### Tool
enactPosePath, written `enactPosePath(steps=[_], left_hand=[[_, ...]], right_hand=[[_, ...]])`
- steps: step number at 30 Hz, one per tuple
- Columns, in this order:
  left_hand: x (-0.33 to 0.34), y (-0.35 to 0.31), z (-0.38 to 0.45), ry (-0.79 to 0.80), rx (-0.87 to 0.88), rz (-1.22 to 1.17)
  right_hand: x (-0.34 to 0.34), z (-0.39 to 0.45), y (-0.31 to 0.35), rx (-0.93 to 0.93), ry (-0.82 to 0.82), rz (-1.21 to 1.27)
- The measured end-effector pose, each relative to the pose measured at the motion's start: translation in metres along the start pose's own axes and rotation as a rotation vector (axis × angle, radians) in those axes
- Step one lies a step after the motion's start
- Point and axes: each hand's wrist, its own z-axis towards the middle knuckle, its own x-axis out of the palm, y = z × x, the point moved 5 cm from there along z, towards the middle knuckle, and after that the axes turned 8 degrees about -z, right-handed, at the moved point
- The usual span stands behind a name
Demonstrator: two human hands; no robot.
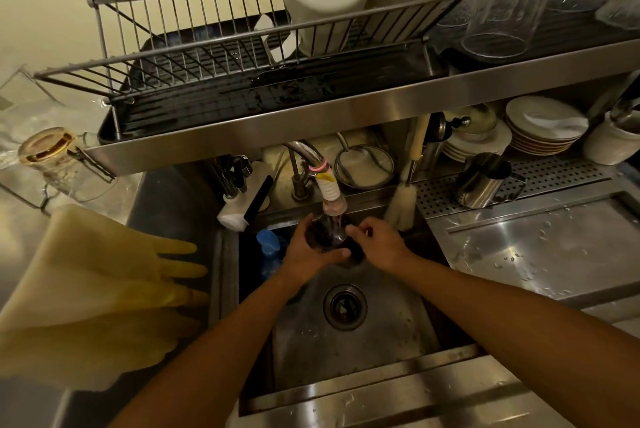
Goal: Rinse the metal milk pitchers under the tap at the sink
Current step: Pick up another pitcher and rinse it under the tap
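A dark metal milk pitcher [327, 235] sits under the tap nozzle [333, 201] over the sink [349, 351], with water running into it. My left hand [306, 251] grips its left side, thumb curled under the front. My right hand [379, 242] holds its right side, fingers curled at the rim and handle. A second metal pitcher [483, 180] stands on the perforated drain board to the right, apart from both hands.
Yellow rubber gloves [104, 275] hang over the left counter. A blue cloth [268, 246] lies in the sink's left corner. A brush [403, 202] leans behind the sink. Stacked plates [543, 130] and a strainer [365, 166] sit under the overhead dish rack [242, 81].
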Motion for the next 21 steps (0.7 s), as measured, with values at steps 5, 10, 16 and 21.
enactPosePath(steps=[5,10,16,21], left_hand=[[0.002,0.006,0.001,0.002,-0.013,-0.005],[0.003,0.014,0.011,-0.009,-0.016,0.023],[0.011,0.005,0.008,0.009,-0.033,-0.007],[0.015,-0.001,0.005,0.011,-0.070,-0.037]], right_hand=[[-0.001,-0.007,-0.004,0.213,0.096,0.245],[-0.006,-0.014,0.003,0.234,0.114,0.299],[-0.016,-0.013,0.009,0.240,0.031,0.226],[-0.022,-0.011,0.017,0.155,0.019,0.053]])
